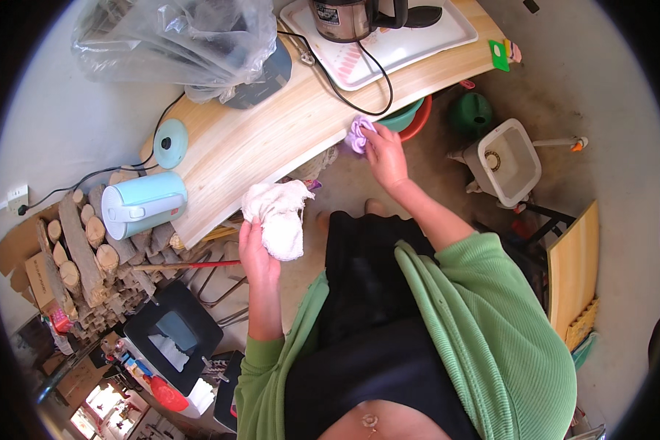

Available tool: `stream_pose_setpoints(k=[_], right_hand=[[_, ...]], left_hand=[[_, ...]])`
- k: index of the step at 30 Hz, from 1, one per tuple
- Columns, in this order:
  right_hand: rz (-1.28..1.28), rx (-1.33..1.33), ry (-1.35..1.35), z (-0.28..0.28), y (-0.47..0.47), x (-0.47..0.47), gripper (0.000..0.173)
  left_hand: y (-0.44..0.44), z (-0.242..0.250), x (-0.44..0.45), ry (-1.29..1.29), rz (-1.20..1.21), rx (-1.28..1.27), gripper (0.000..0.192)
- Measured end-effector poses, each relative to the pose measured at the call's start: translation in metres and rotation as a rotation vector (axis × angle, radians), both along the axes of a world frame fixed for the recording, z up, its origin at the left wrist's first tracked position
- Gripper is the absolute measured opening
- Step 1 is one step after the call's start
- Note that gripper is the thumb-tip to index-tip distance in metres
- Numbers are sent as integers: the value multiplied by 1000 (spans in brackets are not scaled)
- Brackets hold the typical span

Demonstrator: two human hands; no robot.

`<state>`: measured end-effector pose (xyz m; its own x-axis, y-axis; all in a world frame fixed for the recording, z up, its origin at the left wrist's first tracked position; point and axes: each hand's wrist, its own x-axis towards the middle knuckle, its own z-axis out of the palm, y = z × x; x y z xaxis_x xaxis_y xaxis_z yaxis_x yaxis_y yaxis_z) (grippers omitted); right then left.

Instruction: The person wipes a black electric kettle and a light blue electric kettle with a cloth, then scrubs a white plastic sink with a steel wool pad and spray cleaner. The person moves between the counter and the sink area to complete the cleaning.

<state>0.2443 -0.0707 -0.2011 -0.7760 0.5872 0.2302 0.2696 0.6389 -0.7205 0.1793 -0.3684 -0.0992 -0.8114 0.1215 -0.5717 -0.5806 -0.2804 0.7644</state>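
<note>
My left hand [259,254] grips a crumpled white cloth [279,220], which hangs in front of the near edge of the light wooden counter [253,143]. In my right hand [386,154] is a bunched purple cloth [358,134], held at the counter's front edge. A light blue electric kettle [146,204] lies on its side at the counter's left end, beside a round light blue lid [170,144]. At the back, a steel appliance with a black handle [344,21] stands on a white tray [352,77], with a black cord looping over the tray's edge.
A clear plastic bag [181,44] covers something at the back left. Stacked firewood [88,247] fills the left side below the counter. Green and red basins [415,118] sit under the counter. A white sink-like basin [509,162] and a wooden board [573,264] are at the right.
</note>
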Motion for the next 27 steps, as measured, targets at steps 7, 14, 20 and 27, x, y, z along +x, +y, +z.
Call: stream_pose_setpoints(k=[7,14,20,27], right_hand=[[113,-1529,223,70,-90,-38,32],[-1,-667,336,95,-64,-99,32],[99,286,-218,32,-80,-99,51],[457,490,-246,-3,-60,-123,55]], left_hand=[[4,29,-53,130,4,-68,40],[-17,-9,-126,579,-60,-503,37],[-14,-63,-127,745,-817,-1445,55],[-4,-74,-124,982,-733,-1478,52]])
